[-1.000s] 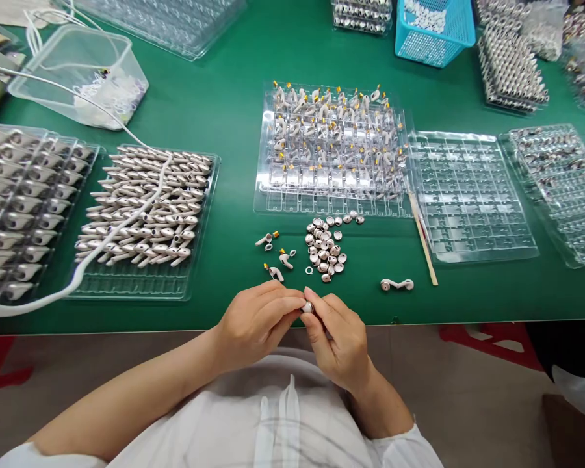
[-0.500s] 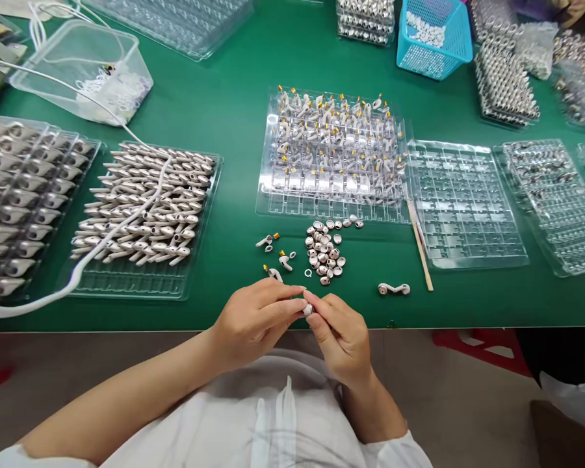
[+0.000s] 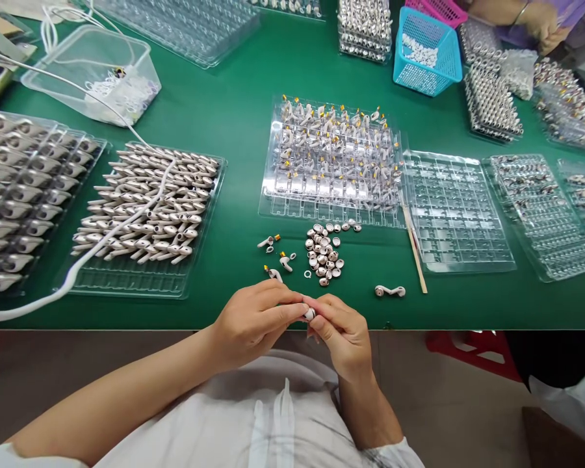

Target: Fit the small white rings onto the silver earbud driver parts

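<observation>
Pinched between the fingertips of both hands is a small white earbud (image 3: 310,314), right at the table's front edge; the fingers hide most of it. My left hand (image 3: 253,323) closes on it from the left, while my right hand (image 3: 345,335) grips its other side with thumb and fingers. Just beyond lies a loose pile of round earbud caps (image 3: 324,257). Left of the pile are several earbud stems with yellow tabs (image 3: 286,261) and a thin white ring (image 3: 307,274). Two joined earbud pieces (image 3: 390,291) lie to the right.
A tray of tabbed stems (image 3: 331,156) stands behind the pile, a clear tray (image 3: 463,214) and wooden stick (image 3: 415,253) beside it. Left, a white cable (image 3: 121,227) crosses a tray of earbud shells (image 3: 146,195). A blue basket (image 3: 429,52) and a co-worker's hand (image 3: 541,23) are far right.
The view has shifted slightly, bringing more of the co-worker's hand and arm into sight. Both hands stay together, and the earbud has turned a little between my fingers.
</observation>
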A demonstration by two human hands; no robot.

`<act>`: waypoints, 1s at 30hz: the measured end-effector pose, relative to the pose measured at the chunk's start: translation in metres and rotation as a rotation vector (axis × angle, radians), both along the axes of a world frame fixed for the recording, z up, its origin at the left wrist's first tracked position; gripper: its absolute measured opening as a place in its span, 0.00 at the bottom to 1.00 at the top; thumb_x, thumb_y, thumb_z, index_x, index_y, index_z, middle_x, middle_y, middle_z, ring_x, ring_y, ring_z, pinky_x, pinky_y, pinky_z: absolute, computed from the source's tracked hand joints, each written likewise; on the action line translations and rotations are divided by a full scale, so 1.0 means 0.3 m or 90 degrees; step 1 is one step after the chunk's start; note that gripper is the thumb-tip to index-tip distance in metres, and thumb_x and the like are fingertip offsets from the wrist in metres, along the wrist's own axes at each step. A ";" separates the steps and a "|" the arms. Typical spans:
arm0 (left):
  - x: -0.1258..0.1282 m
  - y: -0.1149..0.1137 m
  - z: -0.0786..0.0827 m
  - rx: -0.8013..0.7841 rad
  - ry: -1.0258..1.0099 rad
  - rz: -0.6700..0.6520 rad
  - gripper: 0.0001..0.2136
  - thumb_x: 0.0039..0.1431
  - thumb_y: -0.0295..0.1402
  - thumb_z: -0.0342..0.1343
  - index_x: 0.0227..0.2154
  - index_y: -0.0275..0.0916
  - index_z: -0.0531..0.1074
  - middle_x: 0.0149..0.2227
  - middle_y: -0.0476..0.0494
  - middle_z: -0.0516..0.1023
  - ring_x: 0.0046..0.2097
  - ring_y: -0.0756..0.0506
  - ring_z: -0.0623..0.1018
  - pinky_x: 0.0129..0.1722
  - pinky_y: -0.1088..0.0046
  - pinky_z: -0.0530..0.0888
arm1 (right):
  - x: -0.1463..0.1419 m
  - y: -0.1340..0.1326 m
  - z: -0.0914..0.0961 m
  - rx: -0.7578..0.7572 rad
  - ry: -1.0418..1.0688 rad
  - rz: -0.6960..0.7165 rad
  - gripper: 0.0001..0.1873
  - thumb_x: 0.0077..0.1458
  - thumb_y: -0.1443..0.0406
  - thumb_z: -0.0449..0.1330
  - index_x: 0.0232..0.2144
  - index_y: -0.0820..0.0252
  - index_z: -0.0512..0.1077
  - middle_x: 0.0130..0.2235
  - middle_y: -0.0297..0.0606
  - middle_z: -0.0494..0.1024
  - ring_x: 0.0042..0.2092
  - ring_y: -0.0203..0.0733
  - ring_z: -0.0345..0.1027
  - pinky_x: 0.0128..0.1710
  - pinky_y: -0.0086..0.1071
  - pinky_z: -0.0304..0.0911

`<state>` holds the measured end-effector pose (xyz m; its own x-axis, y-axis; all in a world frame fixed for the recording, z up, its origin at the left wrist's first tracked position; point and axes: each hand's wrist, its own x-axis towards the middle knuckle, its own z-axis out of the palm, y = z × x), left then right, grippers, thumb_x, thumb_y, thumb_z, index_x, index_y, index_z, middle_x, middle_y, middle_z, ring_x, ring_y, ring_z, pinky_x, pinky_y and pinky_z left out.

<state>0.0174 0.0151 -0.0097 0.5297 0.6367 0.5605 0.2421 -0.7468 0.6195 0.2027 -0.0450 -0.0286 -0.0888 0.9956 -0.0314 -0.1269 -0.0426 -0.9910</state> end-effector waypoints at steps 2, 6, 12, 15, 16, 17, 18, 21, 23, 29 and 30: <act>0.001 0.000 0.003 -0.001 0.001 -0.001 0.09 0.63 0.23 0.51 0.41 0.36 0.74 0.36 0.38 0.81 0.34 0.48 0.78 0.35 0.71 0.77 | -0.001 -0.002 -0.003 -0.003 0.011 -0.002 0.15 0.60 0.65 0.60 0.49 0.49 0.76 0.34 0.35 0.72 0.27 0.31 0.66 0.23 0.26 0.63; 0.002 -0.001 0.004 0.007 0.001 0.003 0.08 0.63 0.22 0.51 0.40 0.35 0.75 0.36 0.37 0.81 0.33 0.48 0.77 0.33 0.72 0.76 | -0.005 -0.003 -0.011 -0.010 0.025 -0.014 0.14 0.60 0.64 0.60 0.48 0.49 0.76 0.34 0.35 0.72 0.27 0.31 0.65 0.23 0.26 0.63; 0.004 -0.003 0.000 0.007 0.013 0.023 0.07 0.64 0.25 0.51 0.39 0.37 0.75 0.35 0.39 0.81 0.33 0.49 0.77 0.33 0.73 0.76 | -0.010 -0.001 -0.021 -0.039 0.047 -0.028 0.13 0.59 0.63 0.60 0.47 0.51 0.77 0.33 0.36 0.71 0.26 0.32 0.65 0.23 0.28 0.63; 0.007 -0.003 -0.002 0.013 0.012 0.026 0.08 0.63 0.25 0.51 0.39 0.37 0.75 0.35 0.39 0.81 0.33 0.49 0.77 0.33 0.73 0.76 | -0.011 -0.002 -0.024 -0.051 0.047 -0.032 0.14 0.59 0.61 0.60 0.47 0.51 0.77 0.32 0.36 0.71 0.26 0.32 0.64 0.23 0.28 0.63; 0.007 -0.003 -0.003 0.016 0.013 0.027 0.08 0.63 0.25 0.51 0.39 0.37 0.75 0.36 0.39 0.81 0.33 0.48 0.77 0.33 0.73 0.76 | -0.011 -0.002 -0.024 -0.055 0.049 -0.032 0.14 0.59 0.61 0.60 0.47 0.51 0.77 0.32 0.36 0.71 0.26 0.32 0.64 0.23 0.28 0.63; 0.008 -0.003 -0.004 0.021 0.015 0.028 0.08 0.63 0.24 0.51 0.40 0.37 0.75 0.36 0.39 0.81 0.33 0.48 0.77 0.33 0.73 0.76 | -0.011 -0.002 -0.025 -0.058 0.051 -0.033 0.14 0.59 0.61 0.61 0.47 0.51 0.77 0.33 0.36 0.71 0.27 0.32 0.64 0.24 0.28 0.63; 0.007 -0.003 -0.005 0.024 0.019 0.028 0.08 0.63 0.24 0.51 0.40 0.37 0.75 0.36 0.39 0.81 0.34 0.48 0.77 0.34 0.73 0.76 | -0.011 -0.003 -0.025 -0.062 0.054 -0.033 0.14 0.59 0.61 0.61 0.47 0.51 0.77 0.33 0.36 0.71 0.27 0.32 0.64 0.24 0.28 0.63; 0.005 -0.003 -0.008 0.038 0.031 0.024 0.09 0.63 0.24 0.51 0.40 0.37 0.75 0.37 0.38 0.81 0.35 0.47 0.77 0.34 0.72 0.76 | -0.008 -0.006 -0.027 -0.070 0.059 -0.034 0.14 0.59 0.61 0.61 0.47 0.50 0.77 0.34 0.36 0.71 0.27 0.32 0.64 0.24 0.28 0.64; 0.003 -0.002 -0.008 0.044 0.036 0.019 0.09 0.63 0.24 0.50 0.41 0.37 0.75 0.37 0.38 0.81 0.35 0.47 0.76 0.34 0.71 0.76 | -0.007 -0.008 -0.030 -0.074 0.062 -0.034 0.14 0.58 0.62 0.61 0.47 0.49 0.77 0.34 0.36 0.71 0.28 0.32 0.64 0.24 0.28 0.65; 0.001 0.004 -0.004 0.062 0.030 0.007 0.09 0.64 0.24 0.49 0.41 0.35 0.75 0.37 0.36 0.81 0.35 0.47 0.76 0.34 0.71 0.76 | -0.007 -0.008 -0.032 -0.060 0.076 -0.030 0.14 0.57 0.63 0.62 0.47 0.47 0.77 0.34 0.35 0.70 0.29 0.32 0.64 0.24 0.27 0.63; 0.000 0.004 -0.003 0.065 0.031 0.005 0.09 0.64 0.24 0.49 0.41 0.35 0.75 0.36 0.36 0.81 0.35 0.47 0.76 0.34 0.71 0.76 | -0.007 -0.008 -0.031 -0.057 0.071 -0.031 0.14 0.57 0.64 0.63 0.47 0.47 0.77 0.34 0.35 0.70 0.29 0.32 0.63 0.24 0.27 0.63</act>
